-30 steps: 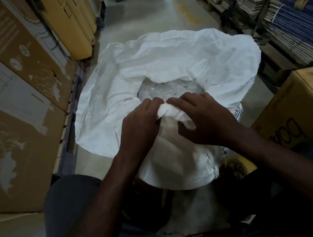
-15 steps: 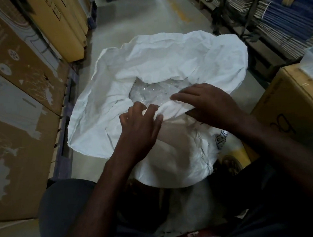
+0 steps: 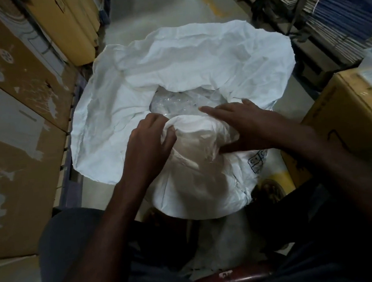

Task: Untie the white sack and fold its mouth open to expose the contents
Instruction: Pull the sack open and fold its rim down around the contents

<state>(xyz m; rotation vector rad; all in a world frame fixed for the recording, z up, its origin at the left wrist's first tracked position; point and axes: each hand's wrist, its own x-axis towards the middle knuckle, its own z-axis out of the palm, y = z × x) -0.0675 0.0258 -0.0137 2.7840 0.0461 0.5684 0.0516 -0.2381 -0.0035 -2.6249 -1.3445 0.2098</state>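
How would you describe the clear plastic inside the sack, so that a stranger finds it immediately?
Find the big white sack standing on the floor between the cardboard boxes. Look into its open mouth, just beyond the left hand and right hand. There lies crinkled clear plastic, glossy and see-through, unlike the matte white fabric around it.

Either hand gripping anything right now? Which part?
The left hand pinches the white sack at the near rolled edge of its mouth. The right hand lies spread on that same fold, pressing rather than clearly gripping.
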